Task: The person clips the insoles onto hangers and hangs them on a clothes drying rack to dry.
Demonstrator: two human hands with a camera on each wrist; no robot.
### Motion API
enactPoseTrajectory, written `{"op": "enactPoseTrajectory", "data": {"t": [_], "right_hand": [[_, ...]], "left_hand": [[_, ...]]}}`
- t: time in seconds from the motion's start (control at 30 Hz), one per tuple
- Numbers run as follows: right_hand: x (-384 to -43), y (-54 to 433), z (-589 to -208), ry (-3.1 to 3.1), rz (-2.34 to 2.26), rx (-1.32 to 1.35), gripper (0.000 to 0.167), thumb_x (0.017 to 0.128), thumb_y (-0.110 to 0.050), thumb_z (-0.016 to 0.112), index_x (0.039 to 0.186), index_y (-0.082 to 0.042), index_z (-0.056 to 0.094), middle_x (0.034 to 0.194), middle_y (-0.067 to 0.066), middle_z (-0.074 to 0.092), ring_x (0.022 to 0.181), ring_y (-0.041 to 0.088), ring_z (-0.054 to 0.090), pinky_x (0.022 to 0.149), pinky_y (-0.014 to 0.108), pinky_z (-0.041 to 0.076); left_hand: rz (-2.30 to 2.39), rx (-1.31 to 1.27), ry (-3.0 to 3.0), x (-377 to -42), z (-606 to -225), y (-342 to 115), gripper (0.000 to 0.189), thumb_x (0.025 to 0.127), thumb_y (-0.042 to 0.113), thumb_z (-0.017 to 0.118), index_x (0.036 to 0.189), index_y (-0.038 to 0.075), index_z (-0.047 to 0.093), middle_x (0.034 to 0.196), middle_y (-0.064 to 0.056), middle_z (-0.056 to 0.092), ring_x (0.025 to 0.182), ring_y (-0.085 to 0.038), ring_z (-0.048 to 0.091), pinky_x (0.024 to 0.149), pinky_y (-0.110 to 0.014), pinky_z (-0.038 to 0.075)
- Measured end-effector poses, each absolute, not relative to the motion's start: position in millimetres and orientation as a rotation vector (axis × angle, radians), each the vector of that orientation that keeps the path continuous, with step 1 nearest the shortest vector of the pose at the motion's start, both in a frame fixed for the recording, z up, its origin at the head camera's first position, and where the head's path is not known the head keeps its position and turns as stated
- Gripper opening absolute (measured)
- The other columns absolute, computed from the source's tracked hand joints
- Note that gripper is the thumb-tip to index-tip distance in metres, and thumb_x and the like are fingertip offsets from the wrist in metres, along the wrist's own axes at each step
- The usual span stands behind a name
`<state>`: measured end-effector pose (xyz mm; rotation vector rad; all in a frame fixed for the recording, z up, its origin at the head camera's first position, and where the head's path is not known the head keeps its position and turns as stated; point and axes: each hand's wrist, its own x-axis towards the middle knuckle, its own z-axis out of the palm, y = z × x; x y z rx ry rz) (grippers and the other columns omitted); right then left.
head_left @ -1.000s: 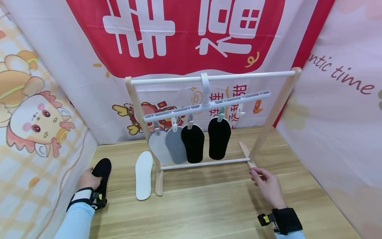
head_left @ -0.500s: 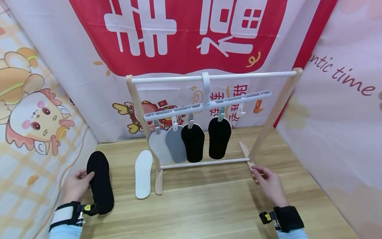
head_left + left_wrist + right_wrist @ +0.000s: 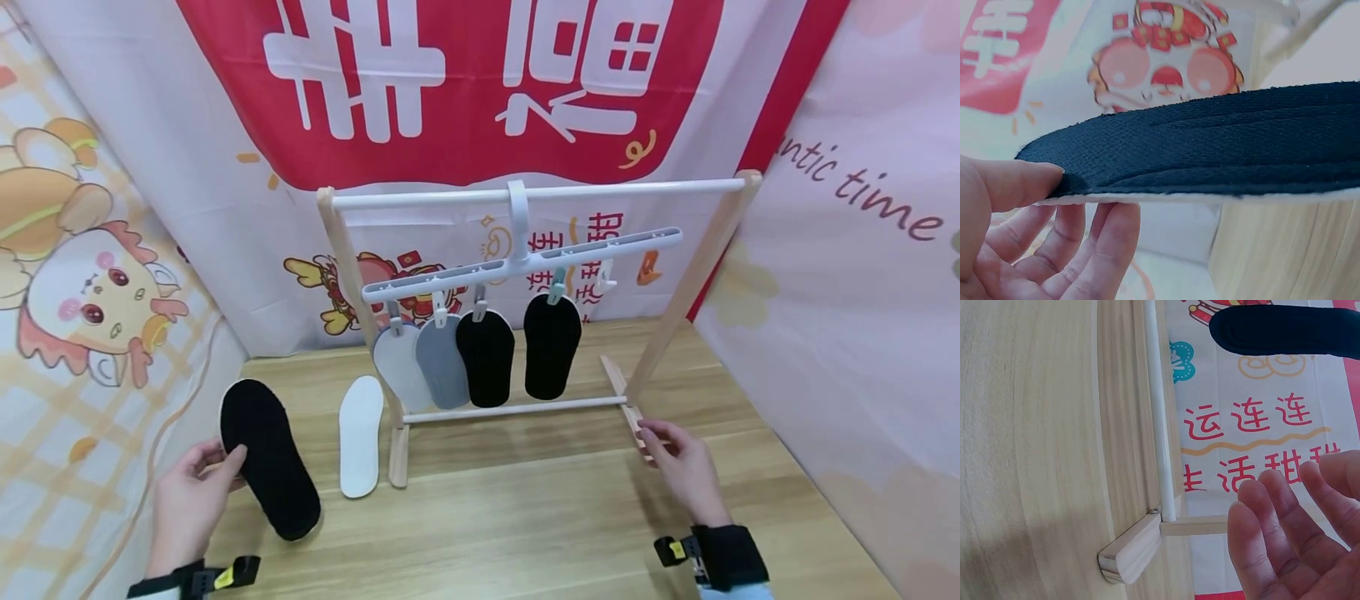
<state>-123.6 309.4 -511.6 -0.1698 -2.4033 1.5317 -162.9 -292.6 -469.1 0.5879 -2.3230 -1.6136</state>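
My left hand (image 3: 191, 496) pinches a black insole (image 3: 270, 458) by its edge, thumb on the black face and fingers beneath. In the left wrist view, the insole (image 3: 1210, 144) shows a thin white underside and is raised off the table. My right hand (image 3: 682, 467) hovers near the right foot (image 3: 633, 421) of the wooden rack, its fingers (image 3: 1282, 525) loosely bent with nothing between them. From a white clip hanger (image 3: 517, 265) on the rack hang a white insole (image 3: 401, 367), a grey insole (image 3: 441, 367) and two black insoles, one at the right (image 3: 552, 346).
A white insole (image 3: 361, 437) lies on the wooden table (image 3: 495, 533) left of the rack. The rack's white top bar (image 3: 630, 190) and lower bar (image 3: 517, 409) span its wooden legs. A pale clip (image 3: 604, 279) hangs bare at the right. Printed cloth surrounds the table.
My left hand has lifted the black insole from the table and turned it, its near end swinging right. The right hand has shifted only slightly beside the rack's foot.
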Motion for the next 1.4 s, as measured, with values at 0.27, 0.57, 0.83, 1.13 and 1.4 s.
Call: {"op": "enactPoseTrajectory", "data": {"t": [0.27,0.57,0.83,1.13,1.4], "right_hand": [[-114,307,-516,-2.399,1.536,-0.221,0.025,0.101,-0.012,0.058,0.118,0.005,0.066,0.103,0.023,0.069,0.080,0.019,0.070,0.066,0.025,0.058],[-102,292,-504,-2.373,1.558,-0.210,0.025,0.100,-0.009,0.059,0.119,0.006,0.065,0.108,0.024,0.069,0.082,0.013,0.070,0.067,0.026,0.058],[-101,285,-515,-2.370,1.657,-0.234,0.026,0.099,-0.012,0.061,0.120,0.002,0.065,0.110,0.021,0.069,0.084,0.015,0.070,0.070,0.027,0.058],[-96,282,-521,-2.360,1.657,-0.208,0.026,0.099,-0.011,0.061,0.121,0.003,0.065,0.109,0.021,0.069,0.081,0.010,0.068,0.069,0.029,0.058],[-93,281,-518,-2.349,1.638,-0.145,0.025,0.100,-0.010,0.059,0.121,0.002,0.066,0.109,0.019,0.070,0.082,0.012,0.069,0.068,0.029,0.058]], "left_hand": [[-1.605,0.416,-2.350,-137,-463,-245,0.033,0.091,0.022,0.074,0.112,-0.002,0.064,0.088,0.013,0.069,0.067,-0.006,0.070,0.064,-0.018,0.055],[-1.658,0.240,-2.315,-116,-463,-194,0.023,0.090,0.012,0.075,0.106,-0.002,0.067,0.091,0.003,0.071,0.072,-0.008,0.070,0.067,-0.022,0.057],[-1.793,0.120,-2.267,-110,-466,-160,0.019,0.088,0.007,0.076,0.102,-0.003,0.068,0.095,-0.012,0.070,0.075,-0.012,0.071,0.065,-0.029,0.059],[-1.964,-0.101,-2.252,-110,-474,-114,0.016,0.087,0.005,0.075,0.101,-0.002,0.069,0.093,-0.015,0.068,0.073,-0.014,0.070,0.063,-0.032,0.059],[-1.997,-0.248,-2.304,-119,-473,-84,0.016,0.088,0.009,0.076,0.100,0.001,0.070,0.095,-0.012,0.067,0.074,-0.017,0.069,0.064,-0.032,0.059]]}}
